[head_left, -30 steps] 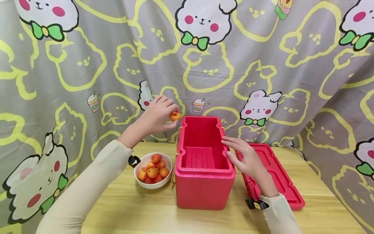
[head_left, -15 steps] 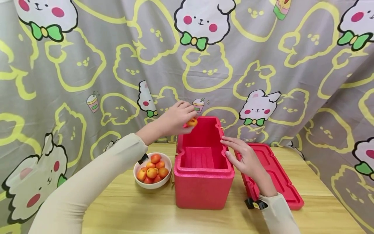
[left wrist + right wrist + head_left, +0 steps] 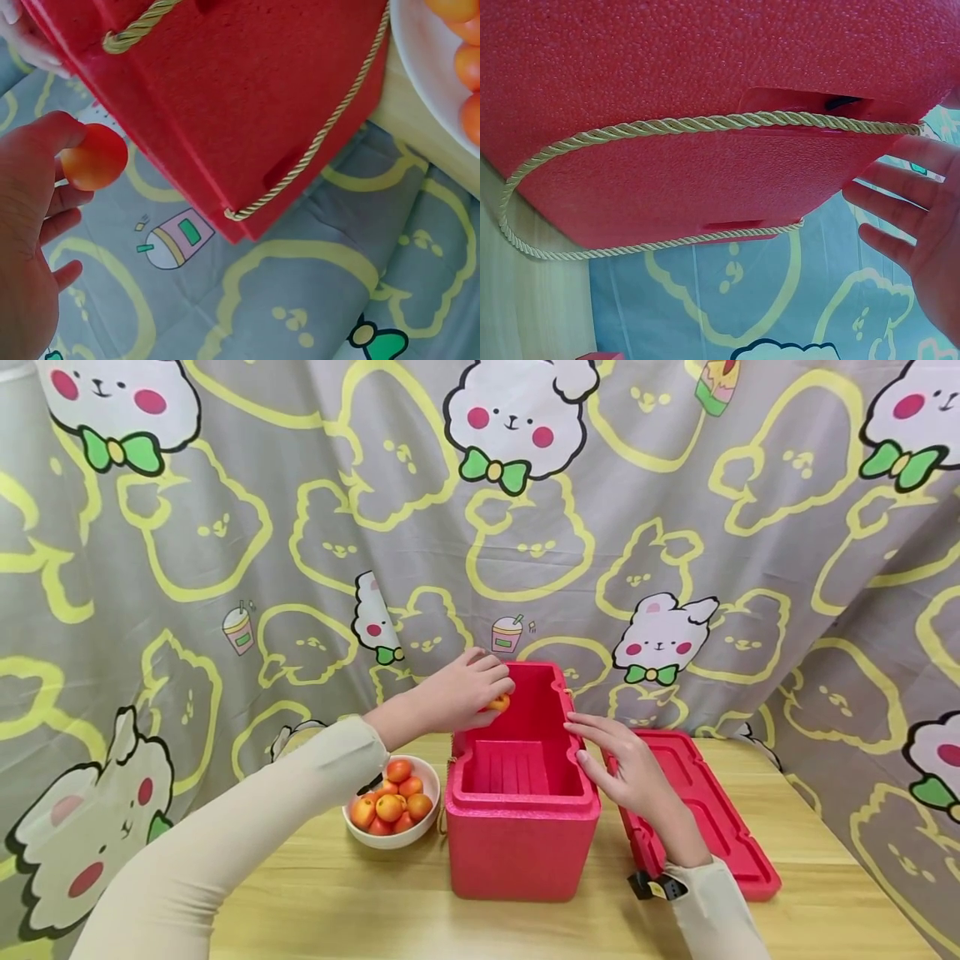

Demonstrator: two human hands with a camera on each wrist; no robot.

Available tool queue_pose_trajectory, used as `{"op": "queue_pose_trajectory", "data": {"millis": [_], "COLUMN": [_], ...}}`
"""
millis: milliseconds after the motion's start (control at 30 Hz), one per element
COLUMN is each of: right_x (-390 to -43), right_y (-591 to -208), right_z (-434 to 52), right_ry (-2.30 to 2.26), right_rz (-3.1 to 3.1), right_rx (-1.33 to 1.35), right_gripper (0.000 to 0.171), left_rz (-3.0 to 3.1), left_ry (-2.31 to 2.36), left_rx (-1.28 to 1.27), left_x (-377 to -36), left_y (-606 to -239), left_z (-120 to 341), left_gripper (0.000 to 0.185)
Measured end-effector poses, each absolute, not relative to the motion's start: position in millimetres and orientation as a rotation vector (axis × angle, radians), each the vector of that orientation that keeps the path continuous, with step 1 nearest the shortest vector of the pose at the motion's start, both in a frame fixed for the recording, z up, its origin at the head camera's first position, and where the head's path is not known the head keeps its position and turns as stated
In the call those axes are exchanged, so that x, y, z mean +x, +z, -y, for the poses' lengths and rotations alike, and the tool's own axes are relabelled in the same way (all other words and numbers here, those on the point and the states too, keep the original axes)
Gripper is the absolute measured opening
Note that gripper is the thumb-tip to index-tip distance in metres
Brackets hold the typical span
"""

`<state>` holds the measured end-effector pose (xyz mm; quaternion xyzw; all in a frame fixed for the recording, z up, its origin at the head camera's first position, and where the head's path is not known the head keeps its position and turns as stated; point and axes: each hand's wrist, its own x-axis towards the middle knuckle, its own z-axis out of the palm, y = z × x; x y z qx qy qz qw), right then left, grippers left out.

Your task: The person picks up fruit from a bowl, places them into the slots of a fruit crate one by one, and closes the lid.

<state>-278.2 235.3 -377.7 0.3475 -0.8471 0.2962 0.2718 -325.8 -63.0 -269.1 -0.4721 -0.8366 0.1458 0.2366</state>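
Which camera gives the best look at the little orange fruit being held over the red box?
The left wrist view: the fruit is large and unblocked, pinched by the left hand beside the red box. In the head view the fruit is small and half hidden by fingers. The right wrist view does not show it.

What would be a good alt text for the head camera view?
A person's left hand holds a small orange fruit over an open red foam box, while the right hand rests at its right rim. A white bowl of similar fruit sits left, the red lid right.
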Motion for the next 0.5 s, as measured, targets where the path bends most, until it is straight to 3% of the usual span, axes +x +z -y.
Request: {"op": "queue_pose_trajectory", "data": {"millis": [500], "right_x": [-279], "right_y": [-379], "right_z": [-234], "right_ry": [0.781], "right_rz": [2.271], "right_rx": [0.933], "right_gripper": [0.053], "left_rz": [2.27], "left_ry": [0.452], "left_rx": [-1.274], "left_x": [-328], "left_y": [-284], "left_z": [73], "left_gripper": [0.032]}}
